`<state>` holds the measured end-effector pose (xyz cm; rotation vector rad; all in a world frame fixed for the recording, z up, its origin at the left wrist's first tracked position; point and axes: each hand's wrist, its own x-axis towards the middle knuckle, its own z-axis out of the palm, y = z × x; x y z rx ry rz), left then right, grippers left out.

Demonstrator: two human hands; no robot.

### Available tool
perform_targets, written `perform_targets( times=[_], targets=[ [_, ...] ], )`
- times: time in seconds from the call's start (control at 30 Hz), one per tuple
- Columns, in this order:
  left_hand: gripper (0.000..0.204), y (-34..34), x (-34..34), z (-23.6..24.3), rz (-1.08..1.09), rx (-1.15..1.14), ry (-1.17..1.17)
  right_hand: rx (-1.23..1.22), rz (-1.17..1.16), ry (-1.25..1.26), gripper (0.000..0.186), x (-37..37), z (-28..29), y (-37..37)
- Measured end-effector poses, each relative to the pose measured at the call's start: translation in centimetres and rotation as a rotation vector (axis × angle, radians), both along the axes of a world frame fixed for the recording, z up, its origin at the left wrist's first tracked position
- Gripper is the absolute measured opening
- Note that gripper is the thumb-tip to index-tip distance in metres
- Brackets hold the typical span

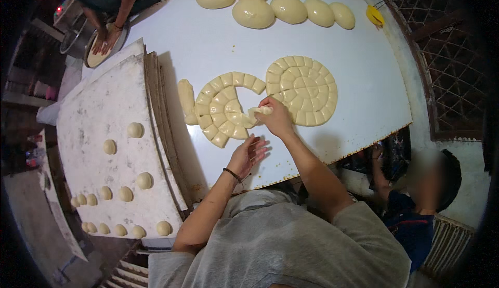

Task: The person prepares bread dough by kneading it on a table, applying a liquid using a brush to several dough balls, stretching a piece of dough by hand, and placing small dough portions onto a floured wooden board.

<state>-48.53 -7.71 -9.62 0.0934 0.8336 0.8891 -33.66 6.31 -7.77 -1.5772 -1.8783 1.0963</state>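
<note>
My right hand [277, 116] is closed around a small piece of dough [262, 110], at the edge of a partly taken-apart round of cut dough [218, 101]. That round is scored into rings of small blocks, with a gap on its right side. Just nearer to me, my left hand [249, 155] is open, palm up, with nothing in it and its fingers apart. To the right lies a whole round of cut dough [306, 88], glossy and pale yellow. A long strip of dough [186, 101] lies left of the cut rounds.
Several smooth dough mounds [253, 13] sit along the table's far side. At left, a stack of boards [99, 111] carries several dough balls [144, 180]. Another person's hands [105, 39] press into a round pan at far left. A second person [421, 199] is at lower right.
</note>
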Motion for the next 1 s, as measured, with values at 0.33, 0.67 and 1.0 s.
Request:
perform_targets(
  times=[0.33,0.67,1.0],
  targets=[
    [0.048,6.8,3.9,8.2,-0.109,0.272,0.241,-0.068,-0.004,0.281,0.028,10.0,8.2,-3.7],
    [0.038,0.3,6.1,-4.8,-0.297,0.949,1.642,0.226,-0.315,-0.530,0.045,31.6,-4.3,-5.6],
    [0.024,-1.1,8.2,-5.1,-0.289,0.947,1.676,0.313,-0.291,-0.412,0.054,36.2,-9.4,-6.6]
  ],
)
